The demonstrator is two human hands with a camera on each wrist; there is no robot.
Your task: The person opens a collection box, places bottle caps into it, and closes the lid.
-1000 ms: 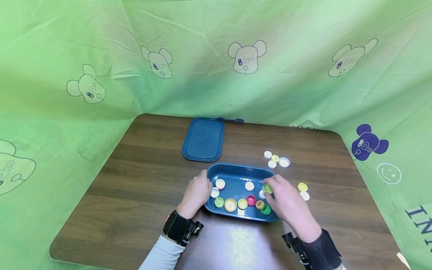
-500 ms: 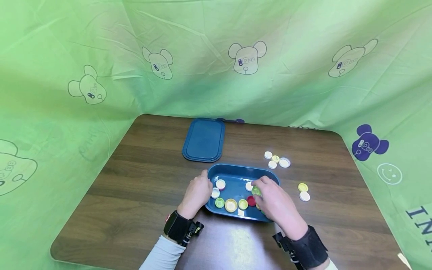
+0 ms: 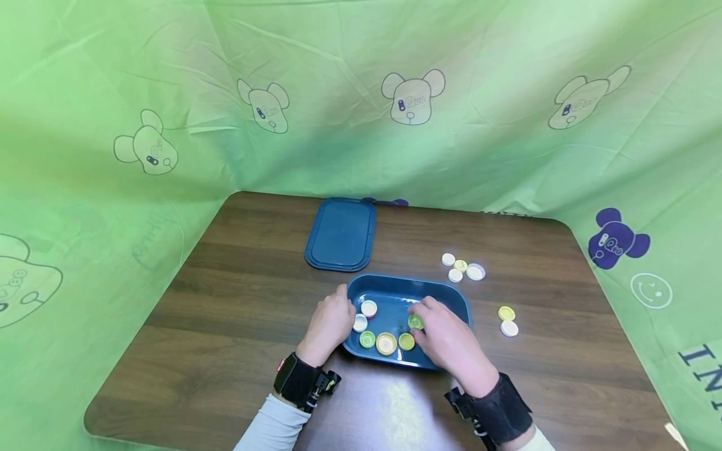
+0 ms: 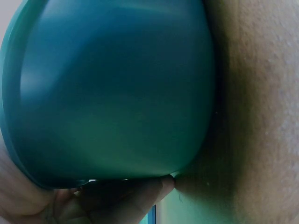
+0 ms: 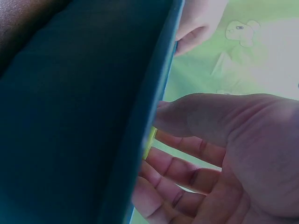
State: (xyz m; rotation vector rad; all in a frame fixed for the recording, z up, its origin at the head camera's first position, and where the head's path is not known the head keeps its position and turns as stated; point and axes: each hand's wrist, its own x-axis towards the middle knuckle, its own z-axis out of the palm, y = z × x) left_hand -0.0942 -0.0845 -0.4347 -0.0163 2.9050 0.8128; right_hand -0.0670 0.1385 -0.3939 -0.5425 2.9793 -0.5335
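Head view, blue tray (image 3: 395,286) gripped at its left end by the left hand (image 3: 329,322), green cap (image 3: 415,322) pinched over the tray by the right hand (image 3: 448,341), blue lid (image 3: 341,233) lying behind the tray.

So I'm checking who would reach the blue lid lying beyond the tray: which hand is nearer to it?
Left. The left hand grips the tray's left end, just below the lid. The right hand is inside the tray, farther right and nearer the person.
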